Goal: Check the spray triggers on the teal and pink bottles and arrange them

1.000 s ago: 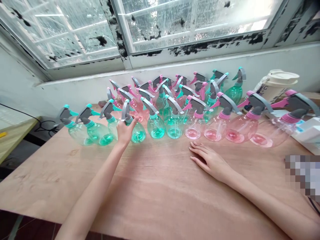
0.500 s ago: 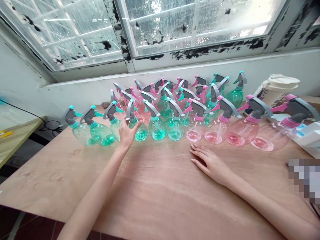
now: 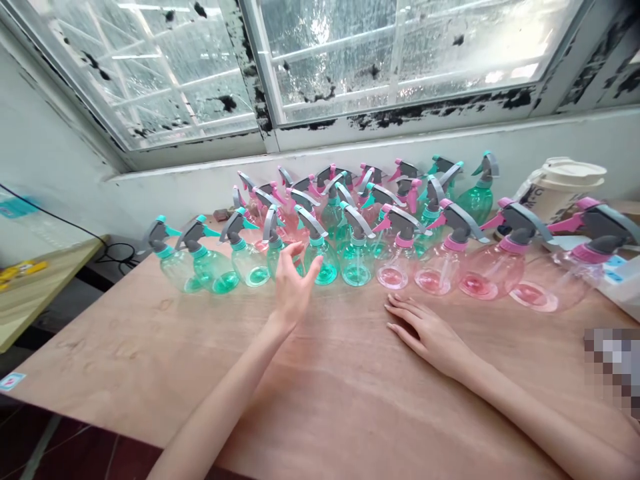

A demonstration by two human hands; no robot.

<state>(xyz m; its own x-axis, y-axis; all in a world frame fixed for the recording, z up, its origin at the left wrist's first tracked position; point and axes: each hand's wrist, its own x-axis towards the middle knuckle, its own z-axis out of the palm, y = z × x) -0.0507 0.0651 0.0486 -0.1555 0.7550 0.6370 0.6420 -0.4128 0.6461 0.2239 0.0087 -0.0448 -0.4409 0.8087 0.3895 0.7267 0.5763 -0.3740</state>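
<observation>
The left hand, fingers spread and holding nothing, hovers just before a green spray bottle in the front row. The right hand lies flat on the table, well right of that bottle. A careless nudge could topple the crowded neighbours.

Bright window backlight; edges maybe warped.

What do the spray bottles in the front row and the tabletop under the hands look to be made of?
Green spray bottle beside the left hand: clear tinted plastic, glossy; the base shows through the wall. Its trigger head looks like opaque matte plastic.
Pink spray bottle: likely the same see-through plastic, tinted pink.
Tabletop, under the flat right hand: probably plywood, with pale matte grain and no visible varnish.
</observation>
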